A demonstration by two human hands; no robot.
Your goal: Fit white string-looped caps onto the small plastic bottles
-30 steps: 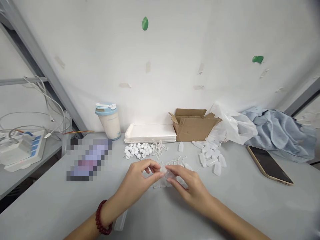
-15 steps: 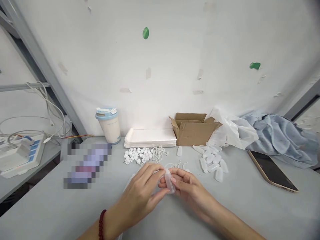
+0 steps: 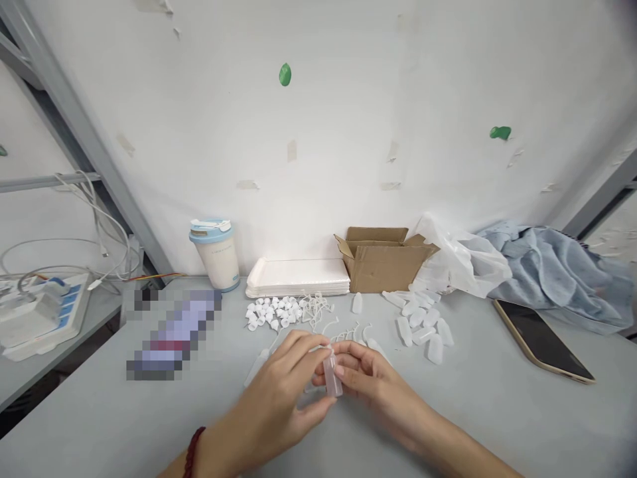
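A small translucent plastic bottle [image 3: 332, 376] is held between both hands near the table's front middle. My left hand [image 3: 286, 385] has its fingertips at the bottle's top and its thumb near the base. My right hand [image 3: 371, 382] pinches the bottle's side from the right. Just behind the hands lie thin white curved pieces [image 3: 351, 332]. Small white caps [image 3: 273, 311] are piled further back, beside a heap of thin white strands [image 3: 316, 309]. Several more translucent bottles [image 3: 423, 322] lie to the right, and one [image 3: 357, 303] lies alone behind the hands.
White trays [image 3: 298, 277] are stacked at the wall, between a cup [image 3: 219, 259] and an open cardboard box [image 3: 391, 265]. A plastic bag [image 3: 462, 262], blue cloth [image 3: 557, 272] and phone [image 3: 542, 338] lie right. A power strip [image 3: 64, 312] stands far left.
The bottle and both hands have shifted slightly down and left in view. The bottle stands more upright. The camera view has tilted a little.
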